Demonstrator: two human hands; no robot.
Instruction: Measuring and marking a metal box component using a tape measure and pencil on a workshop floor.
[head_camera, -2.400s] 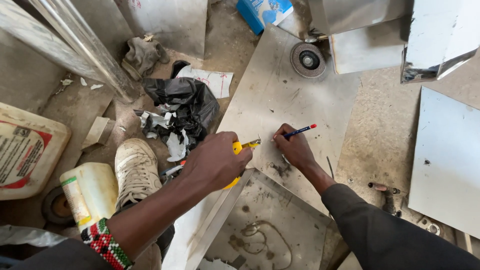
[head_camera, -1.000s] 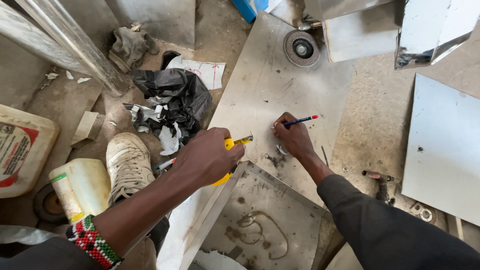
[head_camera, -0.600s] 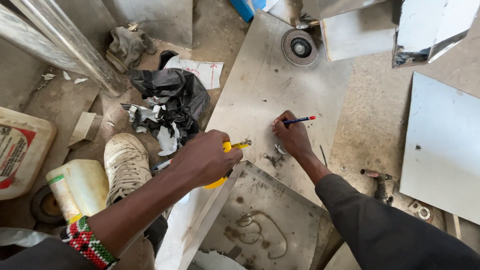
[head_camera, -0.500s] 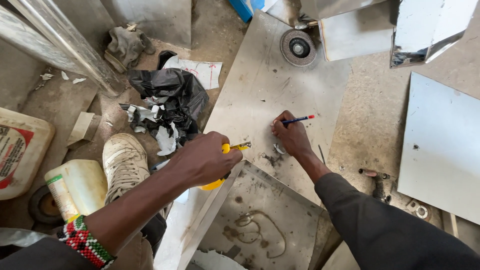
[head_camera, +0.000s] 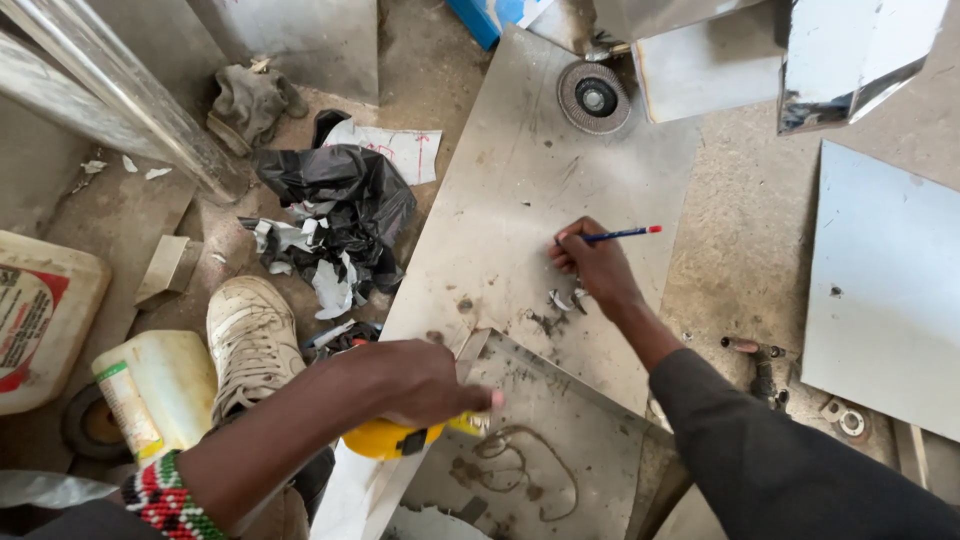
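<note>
Metal sheet (head_camera: 520, 200) lies flat on the concrete floor (head_camera: 745, 250). Head view: right hand (head_camera: 592, 262) pinches a blue pencil (head_camera: 622, 234) with its tip on the sheet. Left hand (head_camera: 425, 382) — now drawn back lower than a moment ago — clenches a yellow tape measure (head_camera: 390, 438), so measuring looks done. Grinding disc (head_camera: 594, 97), black bag (head_camera: 345, 200), white shoe (head_camera: 248, 340) nearby.

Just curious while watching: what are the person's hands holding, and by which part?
The left hand wraps over the top of a yellow tape measure. The right hand pinches a blue pencil near its writing end.
</note>
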